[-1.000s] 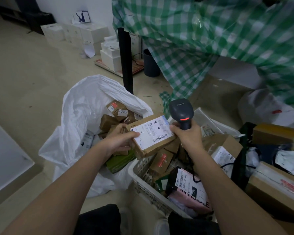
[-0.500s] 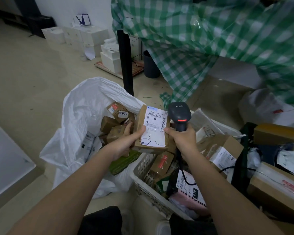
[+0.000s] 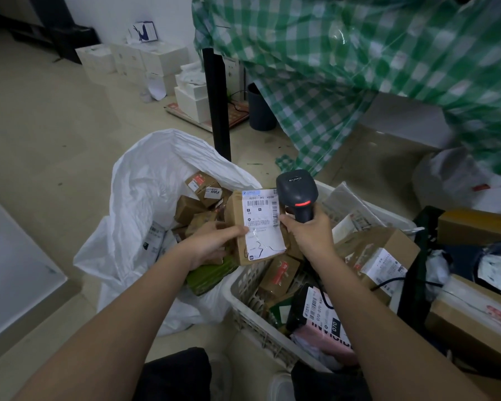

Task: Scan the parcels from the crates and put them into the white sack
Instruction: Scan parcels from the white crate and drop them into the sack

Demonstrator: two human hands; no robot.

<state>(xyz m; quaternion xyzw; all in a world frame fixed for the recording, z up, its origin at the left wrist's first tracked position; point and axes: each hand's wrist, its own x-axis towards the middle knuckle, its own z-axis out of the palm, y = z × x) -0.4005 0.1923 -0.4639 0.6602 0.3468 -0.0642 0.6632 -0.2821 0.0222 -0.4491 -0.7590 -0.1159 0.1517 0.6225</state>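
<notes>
My left hand [image 3: 211, 244] grips a brown cardboard parcel [image 3: 255, 227] by its left edge, its white barcode label facing up. It hovers between the white sack [image 3: 145, 192] and the white crate [image 3: 252, 302]. My right hand [image 3: 310, 233] holds a black barcode scanner [image 3: 297, 195] upright beside the parcel's right edge; its red light glows. The open sack on the left contains several brown boxes and a green packet. More labelled parcels fill the crate under my right arm.
A black table leg [image 3: 217, 102] stands behind the sack. A green checked cloth [image 3: 359, 68] hangs over the upper right. Cardboard boxes [image 3: 475, 314] pile up at the right, white boxes [image 3: 156, 62] sit by the far wall, and a dark bin [image 3: 259, 111] is near the leg.
I have turned the parcel from lying flat with its label sideways to standing upright, barcode at top. Both hands and the scanner shifted slightly left toward the sack.
</notes>
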